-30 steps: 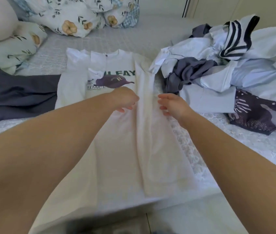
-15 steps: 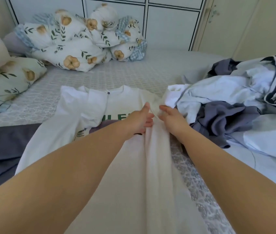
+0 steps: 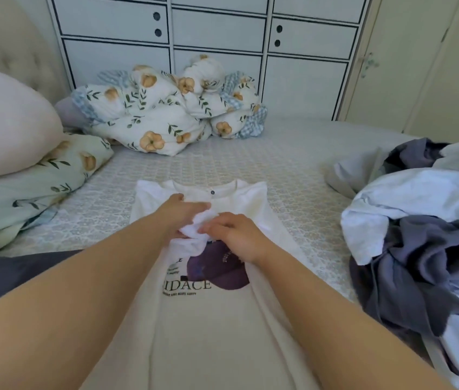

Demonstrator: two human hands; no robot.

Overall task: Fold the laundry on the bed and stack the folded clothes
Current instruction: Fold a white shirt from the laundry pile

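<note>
Pinching a bunched sleeve, left hand (image 3: 183,213) and right hand (image 3: 234,235) each held white fabric, probably tucking it inward to narrow the white T-shirt (image 3: 208,319). It lay flat on the bed (image 3: 293,170), collar pointing away, long axis running toward the person; unfolded pile (image 3: 419,215) at right.
</note>
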